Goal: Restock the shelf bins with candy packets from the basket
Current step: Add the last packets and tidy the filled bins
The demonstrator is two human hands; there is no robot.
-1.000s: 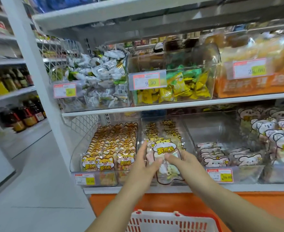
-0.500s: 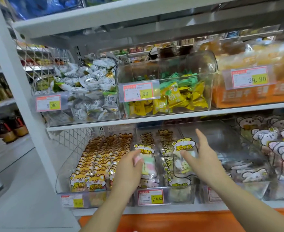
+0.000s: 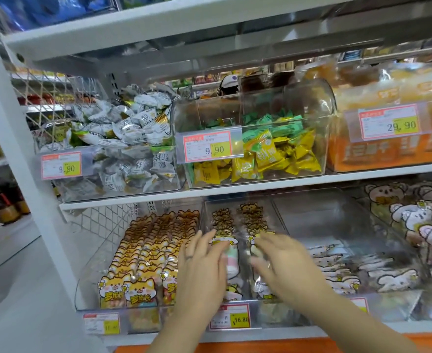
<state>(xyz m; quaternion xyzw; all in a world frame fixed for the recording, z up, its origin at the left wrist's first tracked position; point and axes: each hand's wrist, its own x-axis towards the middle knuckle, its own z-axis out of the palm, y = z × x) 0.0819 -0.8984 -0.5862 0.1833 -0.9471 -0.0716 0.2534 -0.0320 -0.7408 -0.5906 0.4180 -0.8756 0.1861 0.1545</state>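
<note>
My left hand (image 3: 202, 271) lies flat against a packet (image 3: 231, 261) in the bin (image 3: 235, 203). My right hand (image 3: 283, 268), at 3 o'clock, is too blurred to tell. Packets look light, soft and slick, so I'd pinch top edges.

The white shelf board (image 3: 235, 191) hangs low over the lower row of bins, so they can be entered only from the front, over their rims. The clear plastic left bin (image 3: 100, 263) is packed wall to wall with orange cat-shaped packets (image 3: 154, 240). The left hand (image 3: 202, 271) and right hand (image 3: 283, 266) fill the front of the clear plastic middle bin (image 3: 277, 217), whose two rows of cat-headed packets (image 3: 250, 215) leave a narrow lane between them. The clear plastic bin just to the right (image 3: 324, 215) has a bare rear half behind its white bear-printed packets (image 3: 337, 263).
</note>
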